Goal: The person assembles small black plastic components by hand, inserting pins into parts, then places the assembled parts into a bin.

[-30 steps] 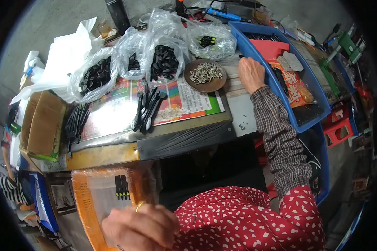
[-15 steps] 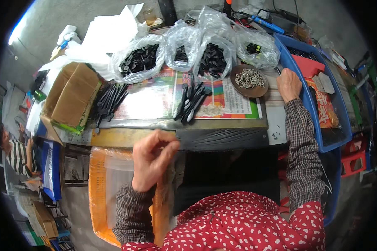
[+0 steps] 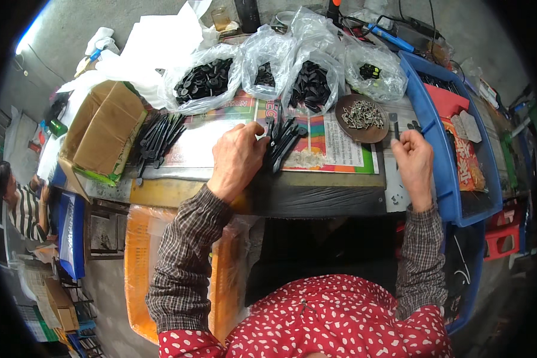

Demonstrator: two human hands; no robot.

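Note:
My left hand (image 3: 237, 158) is at the left edge of a small pile of slim black strips (image 3: 285, 143). Its thumb and forefinger are curved and apart, and I see nothing held between them. On the right, my right hand (image 3: 414, 160) pinches a slim black strip (image 3: 394, 124) that points away from me; its lower end is hidden by the fingers. A brown round dish (image 3: 380, 133) of small metal rivet-like parts stands just left of that strip. Another bundle of long black strips (image 3: 161, 140) lies beside the cardboard box.
Clear plastic bags (image 3: 188, 106) with black pieces line the back of the table. An open cardboard box (image 3: 101, 131) stands at left, a blue tray (image 3: 450, 152) at right. An orange crate (image 3: 138, 268) sits below the table's front edge. A person (image 3: 27, 206) sits far left.
My left hand has moved forward and right, from before the table edge to the strip pile. My right hand has drawn back toward me, the black strip now showing ahead of its fingers.

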